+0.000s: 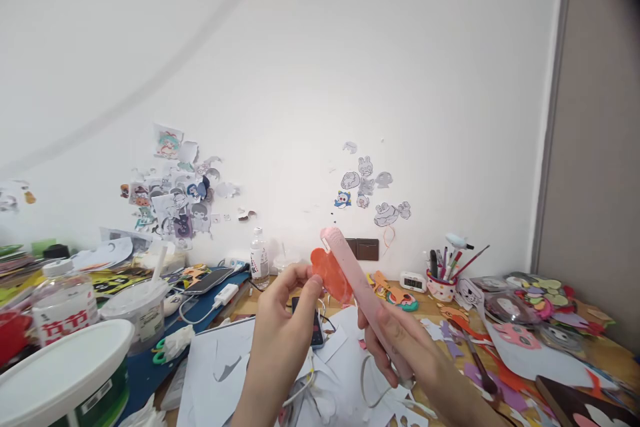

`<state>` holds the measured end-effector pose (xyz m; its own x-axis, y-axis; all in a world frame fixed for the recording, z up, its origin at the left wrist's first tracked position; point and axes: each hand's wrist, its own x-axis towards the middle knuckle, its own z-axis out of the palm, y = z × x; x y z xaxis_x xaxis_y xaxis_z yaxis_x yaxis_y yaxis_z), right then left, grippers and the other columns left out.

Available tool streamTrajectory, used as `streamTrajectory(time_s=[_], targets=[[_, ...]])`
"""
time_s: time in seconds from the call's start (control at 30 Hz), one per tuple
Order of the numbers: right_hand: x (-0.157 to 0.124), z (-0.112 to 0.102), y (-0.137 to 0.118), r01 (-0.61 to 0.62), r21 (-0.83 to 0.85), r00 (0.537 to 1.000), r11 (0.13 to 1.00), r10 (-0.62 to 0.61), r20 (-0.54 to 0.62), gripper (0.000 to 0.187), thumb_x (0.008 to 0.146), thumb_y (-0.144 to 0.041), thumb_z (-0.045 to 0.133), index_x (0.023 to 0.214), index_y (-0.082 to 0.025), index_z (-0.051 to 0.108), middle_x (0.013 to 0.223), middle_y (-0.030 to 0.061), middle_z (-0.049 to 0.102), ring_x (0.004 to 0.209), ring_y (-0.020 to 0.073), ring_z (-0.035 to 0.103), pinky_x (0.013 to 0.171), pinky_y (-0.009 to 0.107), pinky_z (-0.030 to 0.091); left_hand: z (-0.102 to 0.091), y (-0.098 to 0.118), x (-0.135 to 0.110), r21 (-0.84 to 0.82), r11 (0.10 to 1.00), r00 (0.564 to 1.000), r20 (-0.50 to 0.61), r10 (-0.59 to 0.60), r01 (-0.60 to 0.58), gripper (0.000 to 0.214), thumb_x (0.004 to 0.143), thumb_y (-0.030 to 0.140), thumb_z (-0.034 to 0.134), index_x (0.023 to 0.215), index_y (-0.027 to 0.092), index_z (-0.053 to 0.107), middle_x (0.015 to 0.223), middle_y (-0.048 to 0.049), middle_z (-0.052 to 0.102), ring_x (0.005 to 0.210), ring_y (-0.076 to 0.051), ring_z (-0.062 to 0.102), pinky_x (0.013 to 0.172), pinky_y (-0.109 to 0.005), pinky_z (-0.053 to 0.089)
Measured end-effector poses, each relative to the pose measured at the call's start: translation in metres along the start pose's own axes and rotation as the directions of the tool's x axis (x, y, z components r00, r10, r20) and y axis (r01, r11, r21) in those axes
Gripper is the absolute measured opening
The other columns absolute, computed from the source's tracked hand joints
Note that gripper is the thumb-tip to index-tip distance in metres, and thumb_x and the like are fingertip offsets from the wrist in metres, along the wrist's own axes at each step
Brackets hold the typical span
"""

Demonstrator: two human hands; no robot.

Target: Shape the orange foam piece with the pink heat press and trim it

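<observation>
My left hand (283, 327) is raised over the desk with thumb and fingers pinched on an orange paper cutout (330, 273). My right hand (400, 347) is wrapped round a long pink pen-shaped tool (360, 293) with a white cord trailing from its lower end. The tool's tip points up and lies against the orange cutout. Below both hands lie white paper sheets (225, 367) with shapes cut out of them.
A green tub with a white lid (65, 373) and a plastic bottle (63, 307) stand at the left. A phone (210, 280), a small clear bottle (259, 260), a cup of brushes (443, 280), a small clock (413, 280) and coloured cutouts (530, 320) crowd the desk. Paper figures are stuck on the wall (175, 193).
</observation>
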<state>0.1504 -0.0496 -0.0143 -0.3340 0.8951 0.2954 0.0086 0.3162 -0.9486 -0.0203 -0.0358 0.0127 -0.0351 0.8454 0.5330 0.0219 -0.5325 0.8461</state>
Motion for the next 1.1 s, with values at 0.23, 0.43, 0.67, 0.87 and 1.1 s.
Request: streamTrajectory(time_s=[0.23, 0.43, 0.67, 0.87, 1.1], targets=[[-0.001, -0.009, -0.003, 0.004, 0.331, 0.991, 0.943, 0.041, -0.129, 0.045, 0.083, -0.061, 0.045, 0.092, -0.017, 0.051, 0.06, -0.0049, 0.042, 0.045, 0.0046, 0.035, 0.046, 0.021, 0.023, -0.007, 0.003, 0.006, -0.021, 1.0, 0.998, -0.066, -0.001, 0.0, 0.017, 0.084, 0.032, 0.051, 0.071, 0.021, 0.055, 0.07, 0.0025, 0.056, 0.068, -0.013, 0.052, 0.063, -0.02, 0.042], [0.0, -0.014, -0.004, -0.033, 0.365, 0.998, 0.931, 0.049, -0.034, 0.051, 0.084, -0.065, 0.038, 0.091, -0.017, 0.052, 0.053, -0.0079, 0.035, 0.037, 0.0024, 0.023, 0.041, 0.022, 0.015, -0.009, 0.003, 0.007, -0.088, 0.996, 0.999, 0.037, 0.005, -0.002, 0.015, 0.082, 0.032, 0.056, 0.072, 0.022, 0.059, 0.071, 0.0019, 0.061, 0.07, -0.013, 0.056, 0.063, -0.02, 0.045], [-0.004, -0.004, -0.013, 0.025, 0.204, 0.988, 0.979, 0.006, -0.154, 0.041, 0.072, -0.051, 0.065, 0.09, -0.022, 0.042, 0.056, -0.0101, 0.039, 0.034, 0.0001, 0.018, 0.038, 0.022, 0.012, -0.006, 0.01, 0.002, -0.112, 0.991, 0.984, 0.171, -0.054, 0.073, 0.015, 0.081, 0.027, 0.057, 0.068, 0.019, 0.06, 0.066, 0.0023, 0.061, 0.065, -0.011, 0.055, 0.063, -0.02, 0.044], [-0.012, -0.001, -0.026, 0.071, 0.227, 0.974, 0.971, -0.019, -0.225, 0.042, 0.064, -0.037, 0.073, 0.091, -0.025, 0.043, 0.075, -0.004, 0.053, 0.037, 0.0006, 0.023, 0.035, 0.021, 0.018, 0.0, 0.012, -0.002, -0.061, 0.989, 0.94, 0.325, -0.108, 0.135, 0.019, 0.083, 0.03, 0.055, 0.069, 0.018, 0.058, 0.064, 0.0015, 0.058, 0.06, -0.011, 0.053, 0.059, -0.023, 0.041], [-0.017, 0.003, -0.021, 0.023, 0.215, 0.98, 0.976, 0.021, -0.199, 0.033, 0.066, -0.032, 0.075, 0.077, -0.022, 0.046, 0.047, -0.011, 0.03, 0.04, 0.0039, 0.023, 0.039, 0.021, 0.017, 0.008, 0.006, -0.002, -0.061, 0.993, 0.949, 0.305, -0.076, 0.1, 0.018, 0.083, 0.033, 0.055, 0.072, 0.019, 0.059, 0.066, 0.0024, 0.057, 0.058, -0.011, 0.054, 0.059, -0.024, 0.04]])
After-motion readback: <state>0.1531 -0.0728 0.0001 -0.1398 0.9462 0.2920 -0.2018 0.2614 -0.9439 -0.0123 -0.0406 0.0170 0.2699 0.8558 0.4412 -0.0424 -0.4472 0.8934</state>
